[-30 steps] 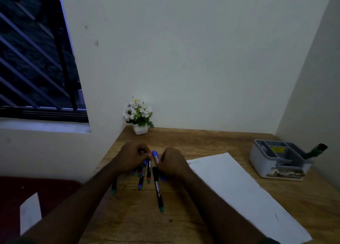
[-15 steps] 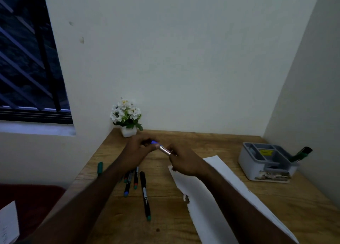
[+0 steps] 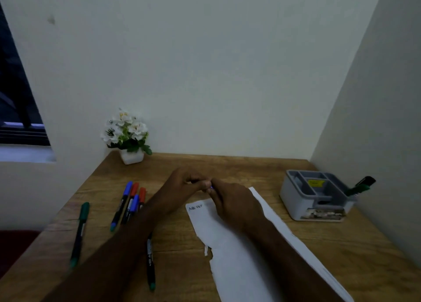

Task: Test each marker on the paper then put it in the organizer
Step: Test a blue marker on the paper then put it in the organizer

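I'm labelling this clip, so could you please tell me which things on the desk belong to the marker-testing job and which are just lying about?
Belongs to the job:
- loose markers
- green marker
- paper
- organizer
- left hand and right hand, together on a marker that is mostly hidden

Just lying about:
- flower pot

Potted white flowers (image 3: 126, 135), window (image 3: 16, 101)

The table (image 3: 227, 169) was brown woodgrain, the paper (image 3: 239, 256) white, the organizer (image 3: 296, 199) grey with a yellow label (image 3: 315, 183); left of the fingers (image 3: 206, 184) lay blue- and red-capped markers (image 3: 131, 201).
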The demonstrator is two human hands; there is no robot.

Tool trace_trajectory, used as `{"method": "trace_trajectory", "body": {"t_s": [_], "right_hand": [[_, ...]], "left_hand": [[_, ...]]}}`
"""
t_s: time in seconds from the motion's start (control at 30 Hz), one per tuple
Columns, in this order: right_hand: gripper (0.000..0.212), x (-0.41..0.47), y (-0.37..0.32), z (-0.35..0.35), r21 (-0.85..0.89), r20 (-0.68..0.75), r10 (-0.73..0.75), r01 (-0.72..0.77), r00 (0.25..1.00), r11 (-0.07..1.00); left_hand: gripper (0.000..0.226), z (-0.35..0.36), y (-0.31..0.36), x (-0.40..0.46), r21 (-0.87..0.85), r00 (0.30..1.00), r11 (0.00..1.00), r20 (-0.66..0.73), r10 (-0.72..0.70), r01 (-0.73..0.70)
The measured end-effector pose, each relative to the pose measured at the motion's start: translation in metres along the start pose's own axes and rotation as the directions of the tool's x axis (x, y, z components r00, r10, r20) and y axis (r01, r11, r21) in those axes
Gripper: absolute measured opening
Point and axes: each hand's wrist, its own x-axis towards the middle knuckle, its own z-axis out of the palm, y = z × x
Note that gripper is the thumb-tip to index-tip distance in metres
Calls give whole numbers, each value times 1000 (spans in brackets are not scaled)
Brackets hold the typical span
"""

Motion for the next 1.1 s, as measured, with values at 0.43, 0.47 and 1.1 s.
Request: {"method": "trace_trajectory", "body": {"t_s": [0.43,0.47,1.1], "right_hand": [[49,1,21,-15,324,-173,35,23,984,946],[45,1,24,-16,444,-223,87,22,971,896],[12,-11,25,-3,572,14,304,-257,953,779]], "left_hand": [[5,-6,-22,-1,155,974,978,-201,-109,141],[6,-2,-23,-3,184,976,971,-180,-122,156],[35,5,-22,-8,515,968,827,-24,-249,226]]}}
